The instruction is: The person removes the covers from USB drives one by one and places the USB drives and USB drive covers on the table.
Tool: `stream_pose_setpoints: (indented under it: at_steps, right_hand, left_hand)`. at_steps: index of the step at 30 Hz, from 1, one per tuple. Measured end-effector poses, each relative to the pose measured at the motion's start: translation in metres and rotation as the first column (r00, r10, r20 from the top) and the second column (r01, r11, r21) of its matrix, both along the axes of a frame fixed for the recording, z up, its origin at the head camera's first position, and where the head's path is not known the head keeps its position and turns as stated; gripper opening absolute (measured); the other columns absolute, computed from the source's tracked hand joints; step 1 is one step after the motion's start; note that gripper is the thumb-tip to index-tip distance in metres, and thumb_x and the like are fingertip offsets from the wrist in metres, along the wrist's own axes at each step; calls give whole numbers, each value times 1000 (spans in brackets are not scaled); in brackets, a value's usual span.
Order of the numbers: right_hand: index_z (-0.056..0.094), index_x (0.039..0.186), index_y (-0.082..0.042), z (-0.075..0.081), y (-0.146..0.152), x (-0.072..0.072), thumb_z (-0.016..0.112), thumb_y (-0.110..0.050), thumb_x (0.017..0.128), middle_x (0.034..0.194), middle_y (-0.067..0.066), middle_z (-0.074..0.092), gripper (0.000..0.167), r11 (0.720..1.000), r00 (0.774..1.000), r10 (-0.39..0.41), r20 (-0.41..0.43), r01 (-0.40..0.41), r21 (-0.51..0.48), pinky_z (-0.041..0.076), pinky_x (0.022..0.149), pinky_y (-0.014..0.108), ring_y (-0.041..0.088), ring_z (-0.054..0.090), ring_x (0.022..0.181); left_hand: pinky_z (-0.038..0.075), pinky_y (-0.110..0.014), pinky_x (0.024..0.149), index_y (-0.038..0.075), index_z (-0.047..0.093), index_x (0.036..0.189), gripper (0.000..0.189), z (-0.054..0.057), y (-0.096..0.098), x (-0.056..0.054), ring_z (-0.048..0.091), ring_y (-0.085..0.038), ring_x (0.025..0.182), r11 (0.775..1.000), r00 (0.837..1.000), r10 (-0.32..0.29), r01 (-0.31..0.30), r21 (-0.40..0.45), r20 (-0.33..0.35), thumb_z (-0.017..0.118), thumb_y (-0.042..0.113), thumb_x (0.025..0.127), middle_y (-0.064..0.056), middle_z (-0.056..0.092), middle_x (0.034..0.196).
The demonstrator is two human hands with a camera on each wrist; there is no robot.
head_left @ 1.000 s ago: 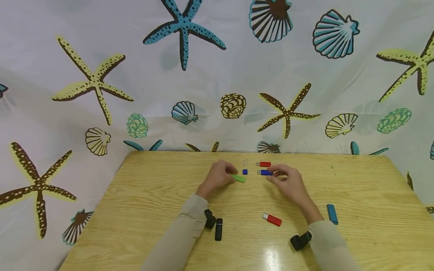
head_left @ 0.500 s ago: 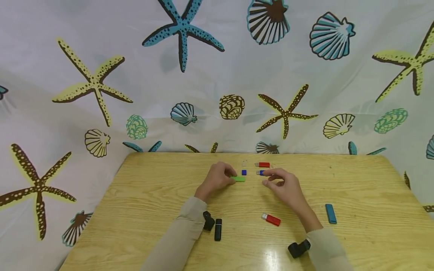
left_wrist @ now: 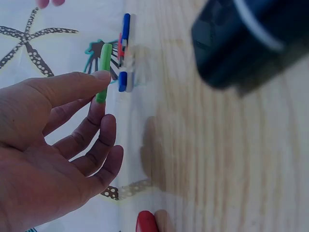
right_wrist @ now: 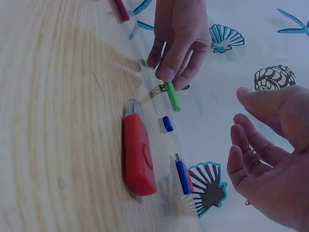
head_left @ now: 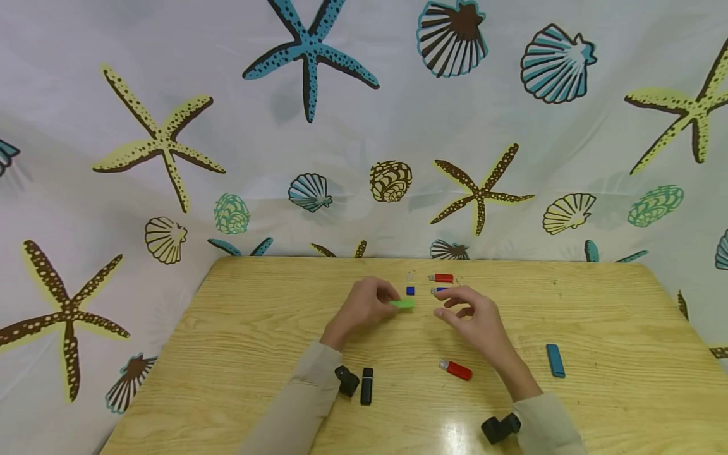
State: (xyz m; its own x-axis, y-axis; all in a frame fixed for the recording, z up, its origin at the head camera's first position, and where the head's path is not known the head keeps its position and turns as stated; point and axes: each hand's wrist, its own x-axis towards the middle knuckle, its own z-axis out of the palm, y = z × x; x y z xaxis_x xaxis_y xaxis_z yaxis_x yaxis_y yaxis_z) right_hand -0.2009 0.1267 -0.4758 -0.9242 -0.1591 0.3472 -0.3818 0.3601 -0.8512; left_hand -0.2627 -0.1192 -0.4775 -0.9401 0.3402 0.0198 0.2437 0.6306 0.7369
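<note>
In the head view my left hand pinches a slim green USB stick between thumb and fingers, its free end pointing right. The left wrist view shows this green stick held clear of the wooden surface; no connector is visible on it. My right hand holds nothing, its fingers loosely bent and spread from the thumb. Just beyond those fingertips lies a blue USB stick, partly hidden by them, with its metal plug facing left. A small blue cap lies left of it.
Behind lie a red USB stick and a clear cap. Nearer are another red USB stick, a black stick by the left sleeve, and a blue stick right of the right forearm. A patterned cloth hangs behind the table.
The fingers of my right hand have drawn back from the blue USB stick, toward the left and nearer to me. My left hand still pinches the green stick, which has shifted slightly right and changed tilt.
</note>
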Motion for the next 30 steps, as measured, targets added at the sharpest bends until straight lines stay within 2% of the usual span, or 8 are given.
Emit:
stream_pose_setpoints:
  at_steps: [6,14,17,21,30]
  right_hand:
    - [75,116,-6,2,-2,5,80,-9,91,113,8,73,25,1000,1000,22,5,-22,-13,56,78,29,27,67,99]
    - [74,117,-7,1,-7,8,79,-9,92,115,6,73,26,998,998,56,-27,-57,-29,57,78,33,31,66,100]
    - [74,117,-8,2,-8,10,78,-9,92,115,6,72,26,997,997,67,-30,-67,-29,58,78,34,31,66,100]
    - [74,116,-6,5,-8,13,78,-7,91,114,6,72,25,997,997,68,-32,-69,-19,58,77,33,27,67,98]
    - [75,110,-3,6,-8,16,78,-5,91,106,6,73,20,995,995,94,-41,-95,-20,60,77,32,22,68,93]
  left_hand:
    - [55,-34,81,9,79,97,10,6,5,14,64,-16,87,998,1000,-24,25,54,-10,82,7,88,0,72,97]
    - [55,-38,83,9,79,101,10,17,9,34,66,-25,97,991,992,-88,97,96,-87,79,8,91,-3,72,104]
    - [56,-38,83,9,79,102,12,21,11,40,67,-28,98,988,991,-92,103,115,-101,80,7,90,-4,72,106]
    - [57,-36,83,8,79,101,12,26,15,47,67,-24,95,985,990,-90,105,139,-108,80,6,90,-4,71,105]
    - [59,-33,84,6,77,103,12,24,19,56,68,-20,92,972,990,-96,116,203,-105,79,5,91,-5,70,104]
